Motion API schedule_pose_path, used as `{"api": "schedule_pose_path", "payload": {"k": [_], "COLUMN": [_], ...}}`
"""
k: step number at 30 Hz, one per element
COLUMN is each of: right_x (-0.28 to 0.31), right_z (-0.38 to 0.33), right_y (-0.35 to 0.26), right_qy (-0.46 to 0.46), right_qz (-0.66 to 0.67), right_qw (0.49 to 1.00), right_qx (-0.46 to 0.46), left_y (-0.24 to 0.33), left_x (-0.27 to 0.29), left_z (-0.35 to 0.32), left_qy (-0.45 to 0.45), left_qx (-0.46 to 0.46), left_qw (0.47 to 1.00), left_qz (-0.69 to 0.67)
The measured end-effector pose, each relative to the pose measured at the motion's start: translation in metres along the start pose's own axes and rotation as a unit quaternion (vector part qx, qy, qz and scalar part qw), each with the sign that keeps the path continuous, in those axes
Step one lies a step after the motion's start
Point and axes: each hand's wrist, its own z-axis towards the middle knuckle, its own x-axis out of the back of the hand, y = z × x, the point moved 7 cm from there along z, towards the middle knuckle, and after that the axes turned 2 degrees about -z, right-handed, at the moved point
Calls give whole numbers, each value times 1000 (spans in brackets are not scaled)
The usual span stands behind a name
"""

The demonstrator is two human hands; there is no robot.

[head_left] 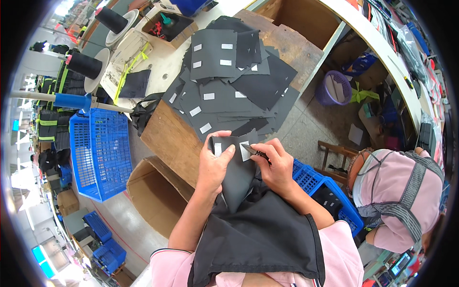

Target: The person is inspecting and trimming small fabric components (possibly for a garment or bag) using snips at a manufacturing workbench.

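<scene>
As the left hand (pixel 213 165) pinches grey fabric (pixel 235 174), the right hand (pixel 277 166) grips a dark pointed tool (pixel 251 150) on it, likely trimming, needing steadiness next.

Bright light is filling the shop, w/ glare washing out bkgd strips at far L. Left hand (pixel 214 165), right hand (pixel 277 165) & panel (pixel 232 179) are showing fairly crisp. Shadow is pooling under the R bench (pixel 351 15) and inside the box (pixel 141 191). Straight edges are bowing outward; black is swallowing the corners; distant bits are going soft.
</scene>
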Motion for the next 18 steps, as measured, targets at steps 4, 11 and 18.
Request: {"api": "schedule_pose_path", "payload": {"k": [4,11,18], "right_x": [15,-56,-35], "right_z": [0,-51,3], "right_y": [14,34,40], "right_qy": [45,-174,24], "right_qz": [72,565,535], "right_qw": [996,630,751], "right_qx": [-39,-503,-387], "left_y": [10,18,-6], "left_x": [15,34,73], "left_z": [5,20,2], "left_qy": [44,93,100], "left_qx": [-40,-117,-165], "left_qw": [998,966,959], "left_qz": [-16,-210,-208]}}
